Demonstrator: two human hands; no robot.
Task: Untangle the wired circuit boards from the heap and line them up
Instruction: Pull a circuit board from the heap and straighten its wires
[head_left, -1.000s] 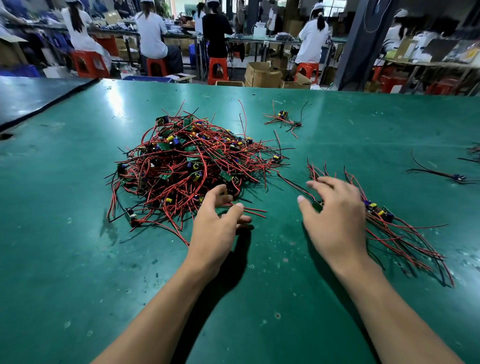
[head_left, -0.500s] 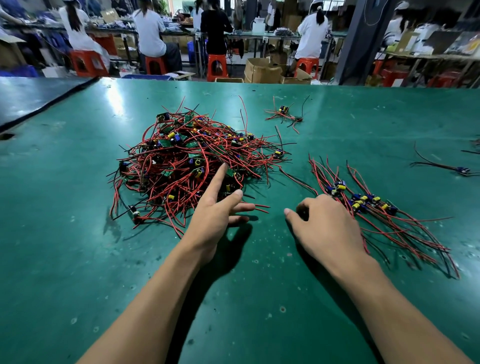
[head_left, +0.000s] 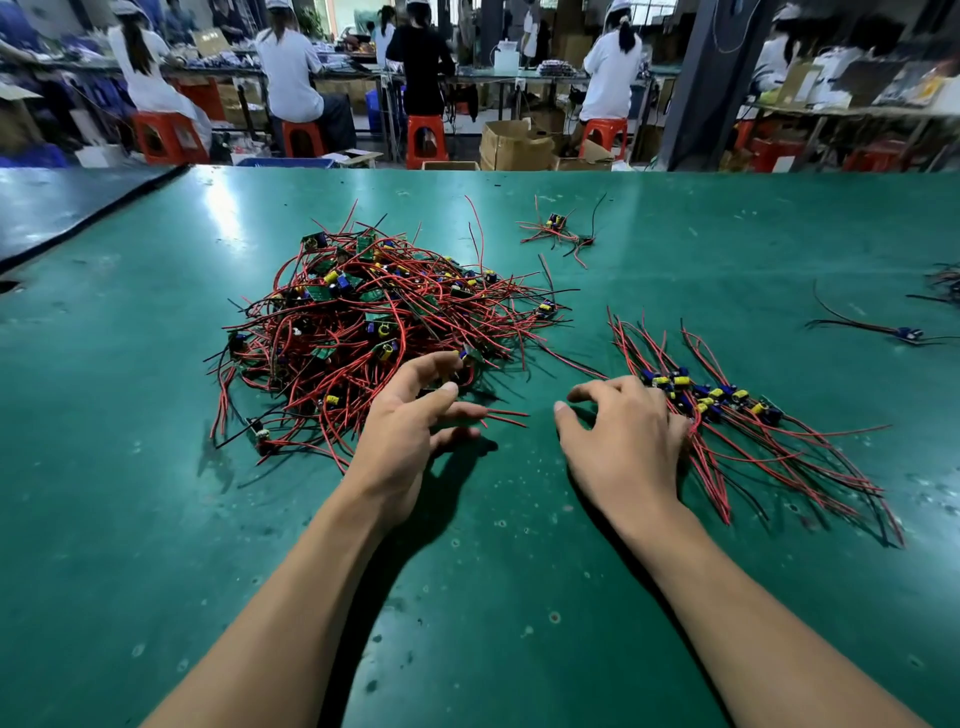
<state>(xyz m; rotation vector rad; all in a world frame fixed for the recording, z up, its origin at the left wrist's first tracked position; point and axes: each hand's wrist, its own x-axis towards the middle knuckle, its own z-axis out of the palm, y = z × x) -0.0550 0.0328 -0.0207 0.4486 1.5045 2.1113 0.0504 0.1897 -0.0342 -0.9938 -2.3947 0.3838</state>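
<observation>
Heap (head_left: 363, 322): red-wired boards tangled on the green table (head_left: 156, 519), left of centre.
Row (head_left: 737, 415): boards lined up, right of the heap.
Left hand (head_left: 410, 436): fingers spread at the heap's near edge; any pinch unclear.
Right hand (head_left: 623, 441): loosely curled, palm down, against the row.

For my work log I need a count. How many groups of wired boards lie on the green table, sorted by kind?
Big tangled heap: 1
Lined-up row: 1
Small loose bunches: 3, the last one cut off by the right edge of the picture
Total: 5
</observation>
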